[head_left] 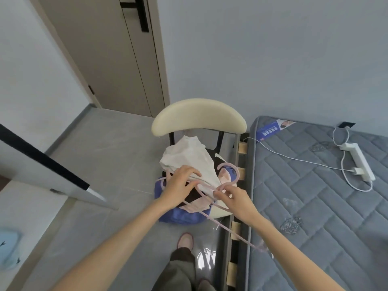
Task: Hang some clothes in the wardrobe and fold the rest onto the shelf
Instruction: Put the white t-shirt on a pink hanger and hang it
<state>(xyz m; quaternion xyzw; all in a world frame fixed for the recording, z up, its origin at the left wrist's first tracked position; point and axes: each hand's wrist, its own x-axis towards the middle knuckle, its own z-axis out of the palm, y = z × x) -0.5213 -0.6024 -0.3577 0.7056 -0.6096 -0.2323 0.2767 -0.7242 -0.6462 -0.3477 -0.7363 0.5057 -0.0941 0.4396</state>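
Bare forearms [117, 234], short or no sleeves, olive-grey trousers [180, 269], pink slippers [185, 240]

Pale blue-grey walls [273, 49], beige door [117, 70], grey tiled floor [105, 154], cream-backed chair [198, 116], grey quilted mattress [304, 196] with white power strip [359, 162]

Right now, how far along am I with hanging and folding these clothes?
Nothing looks finished: everything is piled on the chair. In hand: your left hand holds the white garment on top, and your right hand pinches a pink hanger near its hook. Left: fitting that garment on the hanger, then the blue garment and dark garment underneath.
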